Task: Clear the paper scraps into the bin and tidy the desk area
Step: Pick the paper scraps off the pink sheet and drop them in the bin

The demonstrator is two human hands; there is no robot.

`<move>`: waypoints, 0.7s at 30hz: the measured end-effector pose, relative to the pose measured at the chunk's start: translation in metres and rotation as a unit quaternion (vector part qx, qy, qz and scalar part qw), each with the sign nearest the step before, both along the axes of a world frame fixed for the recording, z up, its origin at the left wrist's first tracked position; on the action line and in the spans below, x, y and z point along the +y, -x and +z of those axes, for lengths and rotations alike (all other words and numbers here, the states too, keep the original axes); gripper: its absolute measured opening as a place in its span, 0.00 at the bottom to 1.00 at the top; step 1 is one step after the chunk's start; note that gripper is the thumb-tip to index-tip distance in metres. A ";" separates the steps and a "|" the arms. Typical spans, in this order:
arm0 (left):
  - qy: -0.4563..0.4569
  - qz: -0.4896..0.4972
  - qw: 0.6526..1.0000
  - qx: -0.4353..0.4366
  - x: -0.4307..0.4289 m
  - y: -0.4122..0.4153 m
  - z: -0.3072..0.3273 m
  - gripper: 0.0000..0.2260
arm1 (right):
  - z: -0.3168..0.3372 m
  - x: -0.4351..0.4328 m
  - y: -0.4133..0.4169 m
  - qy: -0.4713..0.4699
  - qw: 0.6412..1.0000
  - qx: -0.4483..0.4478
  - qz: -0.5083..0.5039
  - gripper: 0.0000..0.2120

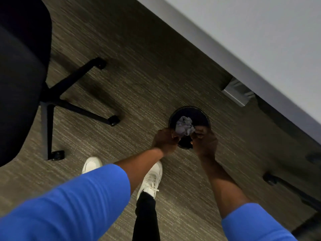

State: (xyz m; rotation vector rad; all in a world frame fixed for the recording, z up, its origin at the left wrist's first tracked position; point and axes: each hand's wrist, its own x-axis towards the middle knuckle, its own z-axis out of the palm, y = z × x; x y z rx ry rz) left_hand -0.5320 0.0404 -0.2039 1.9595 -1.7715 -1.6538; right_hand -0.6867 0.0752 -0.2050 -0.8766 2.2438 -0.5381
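Both hands reach down over a round black bin (205,113) on the carpet (139,75). Left hand (165,140) and right hand (205,143) are curled, fingers closed, with a crumpled wad of pale paper scraps (185,126) pinched between the two; each grip has hold of one side of it. The wad sits just ahead of the fingertips, over the bin's mouth; whether it touches the rim cannot be told. Blue sleeves (73,202) are pushed back to the forearms.

Behind the grip, toward the body: two white shoes (152,178) on the carpet, a dark trouser leg above one. Well off to the left of the grip: a black office chair (22,80) with its wheeled base. Beyond and to the right: the pale table (243,32) edge, running diagonally, the bin just beside it.
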 end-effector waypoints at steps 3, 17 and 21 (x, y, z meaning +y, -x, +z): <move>0.011 -0.001 1.000 -0.016 -0.008 -0.020 0.011 0.12 | 0.007 -0.003 -0.023 0.037 0.999 0.001 0.010 0.12; 0.088 0.174 0.980 -0.044 -0.061 -0.189 0.112 0.05 | 0.083 -0.065 -0.173 0.066 0.983 -0.139 0.101 0.18; 0.115 0.213 0.970 -0.020 -0.075 -0.250 0.136 0.07 | 0.103 -0.085 -0.232 0.072 0.979 -0.143 0.125 0.14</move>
